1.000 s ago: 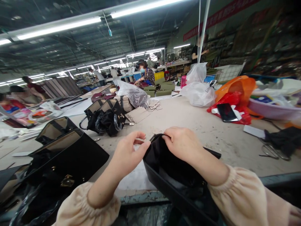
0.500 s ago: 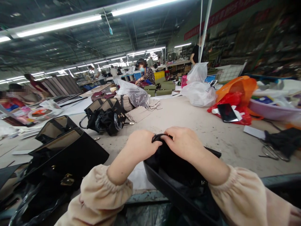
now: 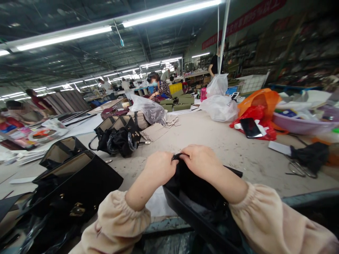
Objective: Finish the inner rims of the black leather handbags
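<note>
A black handbag [image 3: 185, 208] rests at the table's front edge with its mouth towards me, dark lining showing inside. My left hand [image 3: 161, 165] is closed on the bag's far upper edge. Close beside it, my right hand [image 3: 201, 158] grips the same edge, thumb and fingers pinched over the material. The fingertips are partly hidden by the backs of the hands. To the left stands another black handbag [image 3: 79, 183] with a gold clasp, close to my left forearm.
Farther back are more black bags [image 3: 119, 135] and grey board pieces [image 3: 153, 131]. On the right lie a phone [image 3: 250, 127], a red plastic bag [image 3: 261, 114], a lilac basin [image 3: 299, 121] and scissors [image 3: 299, 169]. A co-worker [image 3: 161, 88] sits across the table.
The view has turned slightly, so the background sits a little differently. Both hands keep their hold on the bag's edge and have drawn slightly closer together.
</note>
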Motion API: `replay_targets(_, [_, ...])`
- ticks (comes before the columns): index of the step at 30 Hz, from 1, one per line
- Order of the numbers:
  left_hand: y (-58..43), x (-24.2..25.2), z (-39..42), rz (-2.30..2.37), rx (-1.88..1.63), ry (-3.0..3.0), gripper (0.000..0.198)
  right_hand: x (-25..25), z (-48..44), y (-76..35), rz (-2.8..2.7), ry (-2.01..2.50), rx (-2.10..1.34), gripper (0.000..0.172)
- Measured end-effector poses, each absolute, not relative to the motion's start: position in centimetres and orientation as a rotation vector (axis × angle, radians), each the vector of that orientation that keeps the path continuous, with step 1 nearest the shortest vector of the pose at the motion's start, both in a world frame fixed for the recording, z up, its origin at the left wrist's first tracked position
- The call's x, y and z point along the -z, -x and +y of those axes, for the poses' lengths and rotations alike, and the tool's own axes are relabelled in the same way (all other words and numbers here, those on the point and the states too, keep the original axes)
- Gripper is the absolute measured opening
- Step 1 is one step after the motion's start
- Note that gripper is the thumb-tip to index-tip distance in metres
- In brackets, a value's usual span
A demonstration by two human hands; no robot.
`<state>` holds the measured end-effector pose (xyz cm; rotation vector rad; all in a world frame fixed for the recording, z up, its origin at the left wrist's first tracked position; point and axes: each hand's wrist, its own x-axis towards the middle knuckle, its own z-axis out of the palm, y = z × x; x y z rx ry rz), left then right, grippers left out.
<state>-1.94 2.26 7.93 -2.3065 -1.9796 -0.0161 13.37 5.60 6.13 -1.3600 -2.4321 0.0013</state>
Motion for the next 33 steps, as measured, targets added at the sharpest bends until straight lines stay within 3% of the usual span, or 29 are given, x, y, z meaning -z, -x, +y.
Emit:
replay_targets(8, [2.2,-7.9,2.3,-1.957,0.024,2.339,0.042,-6.3,6.1,-13.8,-2.44,1.311,-0.175,0.029])
replay_targets(24, [2.2,-8.3,2.9,-1.915,-0.041,2.373,0.038,-6.7,4.8,-12.3,-2.409,1.419,-0.058,0.03])
replay_targets(33, [3.2,-9.6,5.1,-1.787,0.047,2.698,0.03,-10.3,5.4,-12.0,-2.574,1.589,-0.198,0.025])
